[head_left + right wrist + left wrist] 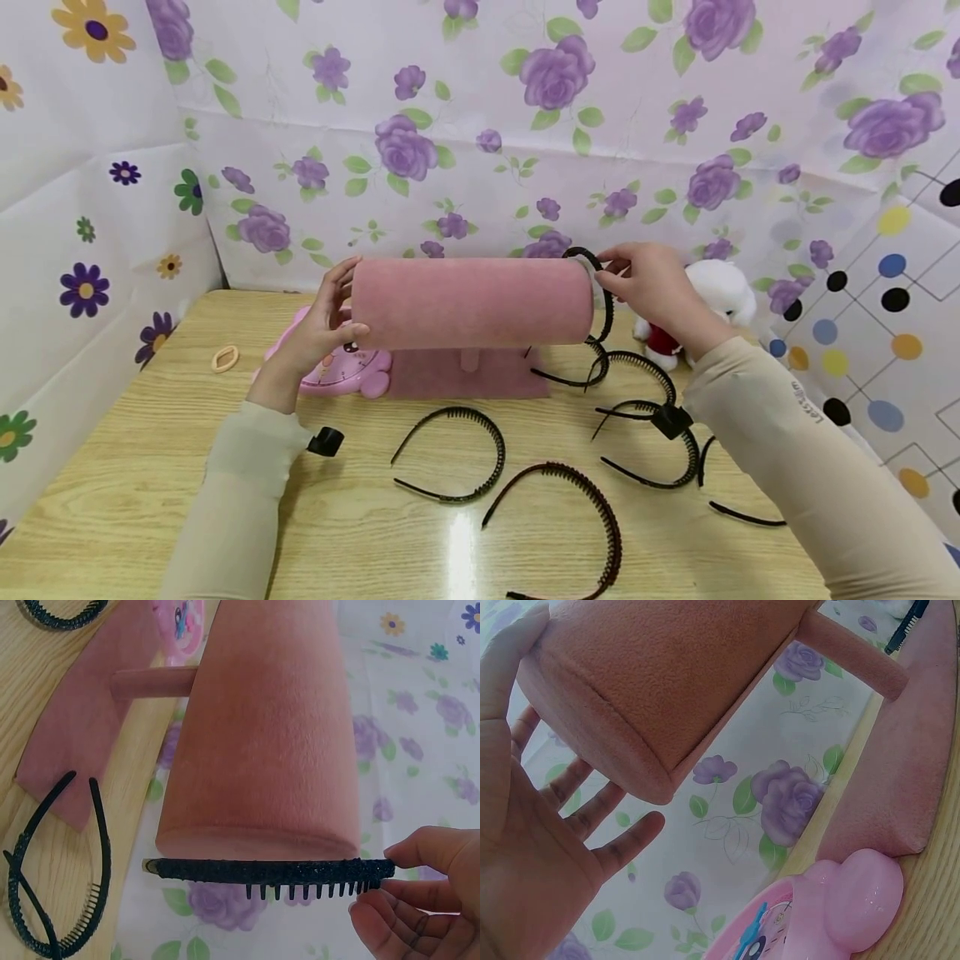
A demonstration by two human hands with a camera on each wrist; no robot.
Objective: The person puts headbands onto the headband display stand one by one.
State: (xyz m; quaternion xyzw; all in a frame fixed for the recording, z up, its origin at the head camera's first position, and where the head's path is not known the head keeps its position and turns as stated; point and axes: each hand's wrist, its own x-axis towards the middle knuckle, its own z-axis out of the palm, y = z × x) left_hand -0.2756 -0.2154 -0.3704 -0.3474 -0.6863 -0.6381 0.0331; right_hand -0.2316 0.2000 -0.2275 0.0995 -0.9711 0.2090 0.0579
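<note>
A pink plush-covered roll lies sideways on a post above a flat pink base, like a headband display stand. At its left end my left hand holds the rim, thumb in front and fingers spread behind; the left wrist view shows this hand close up. My right hand pinches a black toothed headband between thumb and fingers. That headband stands upright at the roll's right end face, its teeth pointing away from the roll in the right wrist view. In that view the right hand grips one side of it.
Several dark headbands lie on the wooden table, including one front centre, a reddish one and some at the right. Behind the left hand is a pink toy clock. A tan ring and a white plush toy lie farther out.
</note>
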